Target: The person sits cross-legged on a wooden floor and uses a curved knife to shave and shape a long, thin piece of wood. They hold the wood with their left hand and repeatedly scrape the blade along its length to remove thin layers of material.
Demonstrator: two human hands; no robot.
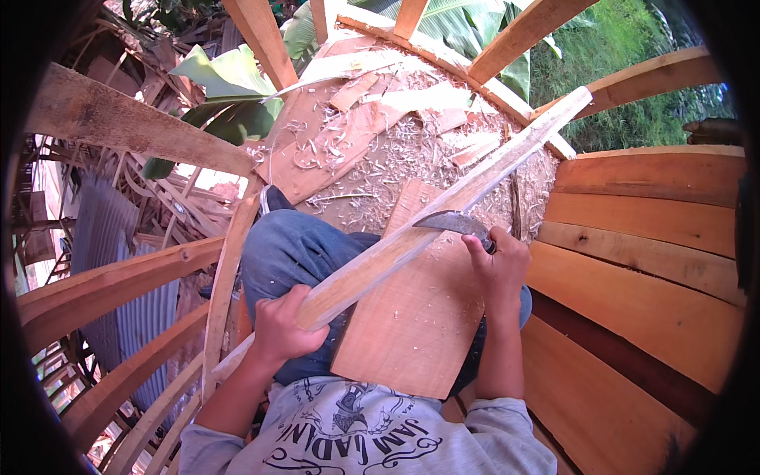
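A long pale wooden pole [507, 169] runs slantwise from the lower left to the far upper right, across my lap. My left hand [283, 331] is wrapped round it above my left thigh. In my right hand [503, 267] is a knife with a curved dark blade [448, 221]; the fingers close round its handle, mostly hidden by them. The blade lies across the pole's upper side near its middle. Under the pole a broad reddish plank [419, 321] rests on my lap, tilted, with a few shavings on it.
Curled wood shavings [348, 207] and offcuts [354, 91] litter the floor ahead. Curved wooden ribs [119, 289] rise at my left, and fitted planks [633, 301] form the wall at my right. Beyond the left ribs lie corrugated sheets [146, 317] and scrap wood. Large leaves [229, 83] reach in over the edge.
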